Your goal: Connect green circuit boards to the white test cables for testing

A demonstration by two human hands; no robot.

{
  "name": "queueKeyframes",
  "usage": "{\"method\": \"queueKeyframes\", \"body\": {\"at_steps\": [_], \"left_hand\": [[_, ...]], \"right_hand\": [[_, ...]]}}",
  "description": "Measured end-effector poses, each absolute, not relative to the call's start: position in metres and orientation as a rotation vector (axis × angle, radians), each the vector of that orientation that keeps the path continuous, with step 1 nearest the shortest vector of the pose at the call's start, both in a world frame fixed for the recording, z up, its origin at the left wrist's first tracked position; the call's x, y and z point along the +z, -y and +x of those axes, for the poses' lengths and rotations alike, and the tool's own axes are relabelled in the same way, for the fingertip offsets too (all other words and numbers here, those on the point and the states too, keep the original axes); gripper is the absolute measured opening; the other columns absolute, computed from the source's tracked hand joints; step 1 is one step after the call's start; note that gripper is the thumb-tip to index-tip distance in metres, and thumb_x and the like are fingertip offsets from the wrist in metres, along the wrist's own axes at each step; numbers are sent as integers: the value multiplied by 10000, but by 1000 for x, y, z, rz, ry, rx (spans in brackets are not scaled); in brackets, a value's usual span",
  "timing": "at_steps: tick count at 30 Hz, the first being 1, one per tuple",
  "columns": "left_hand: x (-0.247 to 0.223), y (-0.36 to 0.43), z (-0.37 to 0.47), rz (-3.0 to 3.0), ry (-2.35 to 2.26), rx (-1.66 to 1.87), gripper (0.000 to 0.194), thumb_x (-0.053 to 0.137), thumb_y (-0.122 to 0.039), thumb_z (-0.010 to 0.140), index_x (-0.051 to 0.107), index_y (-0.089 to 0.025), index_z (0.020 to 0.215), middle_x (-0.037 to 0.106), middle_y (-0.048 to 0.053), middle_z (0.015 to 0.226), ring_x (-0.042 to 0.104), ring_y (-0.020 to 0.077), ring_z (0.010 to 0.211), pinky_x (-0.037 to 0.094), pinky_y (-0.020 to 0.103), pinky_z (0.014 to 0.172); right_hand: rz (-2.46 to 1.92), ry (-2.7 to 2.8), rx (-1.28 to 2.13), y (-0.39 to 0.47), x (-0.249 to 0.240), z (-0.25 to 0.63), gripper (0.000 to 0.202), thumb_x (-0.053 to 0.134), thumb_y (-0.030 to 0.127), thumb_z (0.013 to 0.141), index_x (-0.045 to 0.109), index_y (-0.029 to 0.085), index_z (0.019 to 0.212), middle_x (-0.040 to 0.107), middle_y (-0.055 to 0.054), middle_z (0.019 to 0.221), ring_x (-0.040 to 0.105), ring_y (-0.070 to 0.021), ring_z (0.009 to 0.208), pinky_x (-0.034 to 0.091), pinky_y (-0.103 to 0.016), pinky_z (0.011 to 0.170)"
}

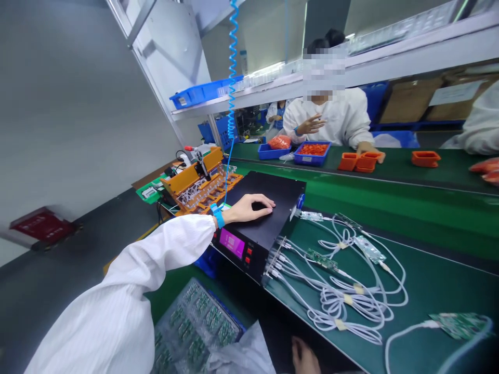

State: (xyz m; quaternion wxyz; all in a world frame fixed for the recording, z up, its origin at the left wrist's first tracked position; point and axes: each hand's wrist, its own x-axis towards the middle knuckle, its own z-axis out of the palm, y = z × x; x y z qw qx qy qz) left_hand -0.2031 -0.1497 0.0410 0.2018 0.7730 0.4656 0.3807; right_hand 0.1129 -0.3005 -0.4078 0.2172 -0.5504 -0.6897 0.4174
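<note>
My left hand (pixel 251 208), with a blue wrist strap (pixel 217 215), rests on top of a black box-shaped device (pixel 273 184). Its fingers are stretched out and hold nothing. On the device's front are a lit magenta display (pixel 232 243) and red buttons (pixel 248 255). Bundled white cables (pixel 343 298) run from plugs on its right side, with green circuit boards (pixel 322 258) among them. At the bottom edge of the view, below the bench edge, part of my right hand (pixel 304 357) shows; its grip cannot be made out.
An orange fixture (pixel 200 184) stands left of the device. Below lies a tray of circuit boards (pixel 195 327). Another circuit board (pixel 460 324) lies at the right. Across the bench a co-worker (pixel 331 119) touches orange trays (pixel 360 161). A coiled blue cord (pixel 233 67) hangs down.
</note>
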Motion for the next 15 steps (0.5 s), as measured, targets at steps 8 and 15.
{"method": "queueKeyframes", "body": {"at_steps": [8, 15], "left_hand": [[29, 145, -202, 1920, -1452, 1234, 301, 806, -375, 858, 739, -95, 942, 746, 154, 1033, 732, 190, 933, 576, 368, 955], [29, 143, -200, 1812, -1530, 1250, 289, 760, -396, 877, 751, -107, 896, 761, 115, 986, 721, 189, 936, 565, 357, 929]], "right_hand": [[-1220, 2391, 1126, 311, -318, -20, 344, 419, 213, 1004, 752, 167, 1079, 757, -174, 1170, 687, -319, 1174, 471, -444, 1098], [-1060, 2547, 1484, 343, -325, -88, 105, 698, 152, 913, 712, 138, 1016, 738, -103, 1060, 707, -286, 1036, 554, -403, 881]]}}
